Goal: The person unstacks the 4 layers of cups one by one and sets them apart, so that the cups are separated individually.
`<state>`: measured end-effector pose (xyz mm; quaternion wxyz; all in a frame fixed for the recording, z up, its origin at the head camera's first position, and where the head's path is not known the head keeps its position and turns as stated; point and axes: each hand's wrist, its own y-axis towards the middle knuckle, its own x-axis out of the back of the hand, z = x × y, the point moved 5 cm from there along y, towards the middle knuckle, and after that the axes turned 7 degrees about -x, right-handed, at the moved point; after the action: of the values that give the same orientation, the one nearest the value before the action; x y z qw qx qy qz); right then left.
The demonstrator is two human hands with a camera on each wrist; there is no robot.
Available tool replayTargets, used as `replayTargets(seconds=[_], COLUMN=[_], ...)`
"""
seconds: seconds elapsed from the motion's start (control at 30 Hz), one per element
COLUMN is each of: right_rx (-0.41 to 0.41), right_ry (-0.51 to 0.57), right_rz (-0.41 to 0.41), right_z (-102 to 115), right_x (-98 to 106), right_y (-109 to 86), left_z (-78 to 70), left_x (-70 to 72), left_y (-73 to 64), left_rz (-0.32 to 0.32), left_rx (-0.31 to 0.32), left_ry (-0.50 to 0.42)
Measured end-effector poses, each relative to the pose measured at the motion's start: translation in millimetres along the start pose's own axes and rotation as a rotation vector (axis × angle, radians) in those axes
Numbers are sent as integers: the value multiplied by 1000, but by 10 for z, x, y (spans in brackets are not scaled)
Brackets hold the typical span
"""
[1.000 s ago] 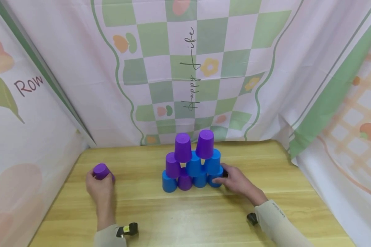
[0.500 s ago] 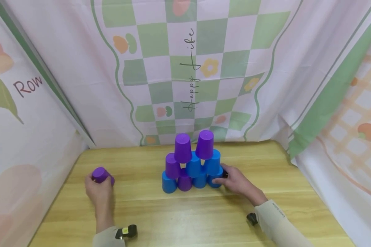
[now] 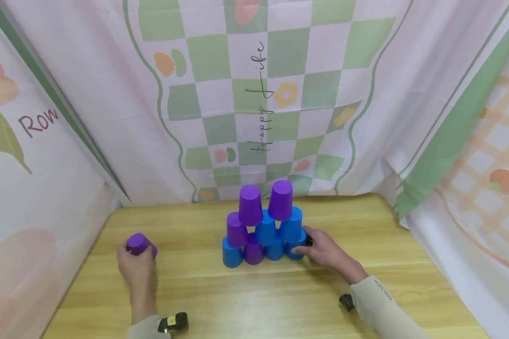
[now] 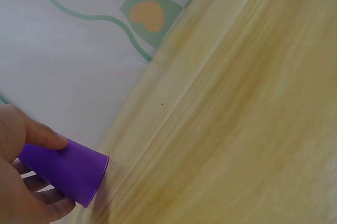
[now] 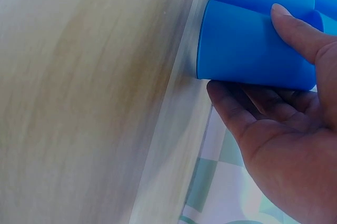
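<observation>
On the left side of the head view, my left hand (image 3: 136, 269) grips a purple cup (image 3: 140, 244), base up and slightly tilted. In the left wrist view, the thumb lies over this cup (image 4: 71, 171) and the fingers curl beneath; its rim is close to the table, contact unclear. A pyramid of upside-down cups stands mid-table: a blue and purple bottom row, a purple cup (image 3: 236, 230) and two blue ones above, two purple cups (image 3: 280, 200) on top. My right hand (image 3: 323, 247) holds the bottom row's rightmost blue cup (image 5: 247, 50) between thumb and fingers.
The wooden table (image 3: 246, 301) ends at a patterned curtain (image 3: 246, 94) right behind the pyramid. More printed cloth hangs along the left and right sides. The top purple cups stand side by side with a narrow gap between them.
My left hand has brought the purple cup slightly lower and nearer to me. The right hand keeps its place at the blue cup, and the pyramid stands the same.
</observation>
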<state>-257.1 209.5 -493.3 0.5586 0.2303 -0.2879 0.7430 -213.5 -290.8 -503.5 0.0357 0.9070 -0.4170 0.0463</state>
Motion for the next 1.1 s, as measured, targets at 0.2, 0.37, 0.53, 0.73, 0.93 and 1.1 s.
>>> replayTargets(seconds=[0.2,0.37,0.53,0.73,0.93,1.1], right_rx=[-25,-36,-23,-13,-12,-9], right_ry=[6,5,5,6,5,5], right_rz=[0,-2,2,5,2,2], right_z=[-6,-12,-8,10,11,5], right_x=[4,10,0,-2,5,0], right_y=[-10,-4,0,11,19,18], left_z=[22,-5,-62,-240,-446,-537], left_x=[-12,-18,-8,23,23,13], left_y=[-3,-16,-36,-23,-39,-85], left_rz=[7,13,22,10,15,32], left_rx=[-7,-12,-1,-60,-119,-96], left_ry=[-2,0,-13,31,99,106])
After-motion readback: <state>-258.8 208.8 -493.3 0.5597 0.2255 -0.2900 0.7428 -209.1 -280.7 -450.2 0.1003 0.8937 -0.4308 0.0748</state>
